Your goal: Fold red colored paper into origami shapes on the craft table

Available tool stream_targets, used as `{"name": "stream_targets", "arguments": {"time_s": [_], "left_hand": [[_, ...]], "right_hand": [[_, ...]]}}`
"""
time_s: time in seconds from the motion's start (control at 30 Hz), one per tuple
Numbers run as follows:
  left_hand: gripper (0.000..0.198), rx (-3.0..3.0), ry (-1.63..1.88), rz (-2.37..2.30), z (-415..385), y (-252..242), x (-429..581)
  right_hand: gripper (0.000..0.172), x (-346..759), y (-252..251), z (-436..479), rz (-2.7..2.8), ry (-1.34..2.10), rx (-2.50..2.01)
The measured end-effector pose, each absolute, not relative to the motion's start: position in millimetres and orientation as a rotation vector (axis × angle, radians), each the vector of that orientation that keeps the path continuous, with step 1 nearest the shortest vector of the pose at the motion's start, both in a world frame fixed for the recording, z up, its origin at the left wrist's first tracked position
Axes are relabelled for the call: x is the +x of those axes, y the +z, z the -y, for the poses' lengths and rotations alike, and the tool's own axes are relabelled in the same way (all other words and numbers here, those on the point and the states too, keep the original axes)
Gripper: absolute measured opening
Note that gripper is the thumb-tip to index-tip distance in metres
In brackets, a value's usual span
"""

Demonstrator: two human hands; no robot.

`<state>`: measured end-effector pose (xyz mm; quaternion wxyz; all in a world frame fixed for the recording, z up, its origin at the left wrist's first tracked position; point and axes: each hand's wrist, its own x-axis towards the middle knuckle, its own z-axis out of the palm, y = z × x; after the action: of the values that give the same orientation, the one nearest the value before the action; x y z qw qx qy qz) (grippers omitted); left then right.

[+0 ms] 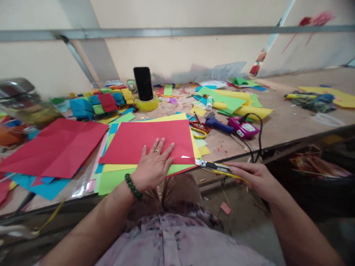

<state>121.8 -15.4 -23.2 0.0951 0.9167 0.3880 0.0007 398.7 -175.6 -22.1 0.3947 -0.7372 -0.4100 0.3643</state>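
My left hand (154, 162) lies flat with fingers spread on a red paper sheet (149, 138) that tops a stack of yellow, green and blue sheets (116, 175) at the table's near edge. A green bead bracelet is on that wrist. My right hand (253, 177) is closed around a yellow utility knife (215, 167). The knife's blade end points left and sits at the lower right corner of the red sheet.
Another large red sheet (55, 147) lies to the left. Red-handled scissors (199, 127), a blue glue gun (220, 125) and a pink device with a black cord (245, 129) lie to the right. A black phone (143, 83) stands in a yellow tape roll (146, 104). Folded coloured paper boxes (97, 101) sit behind.
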Motion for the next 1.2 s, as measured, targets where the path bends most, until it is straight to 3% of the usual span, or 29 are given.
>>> {"name": "stream_targets", "arguments": {"time_s": [0.67, 0.97, 1.2], "left_hand": [[0.055, 2.694, 0.015, -1.051, 37, -15, 139], [0.054, 2.726, -0.107, -1.083, 12, -12, 114], [0.052, 2.75, -0.066, -1.072, 13, -19, 115]], "right_hand": [[0.049, 402, -23, 193, 0.917, 0.962, -1.868], [0.048, 397, -32, 191, 0.959, 0.985, -1.873], [0.038, 394, -24, 197, 0.915, 0.972, -1.83]]}}
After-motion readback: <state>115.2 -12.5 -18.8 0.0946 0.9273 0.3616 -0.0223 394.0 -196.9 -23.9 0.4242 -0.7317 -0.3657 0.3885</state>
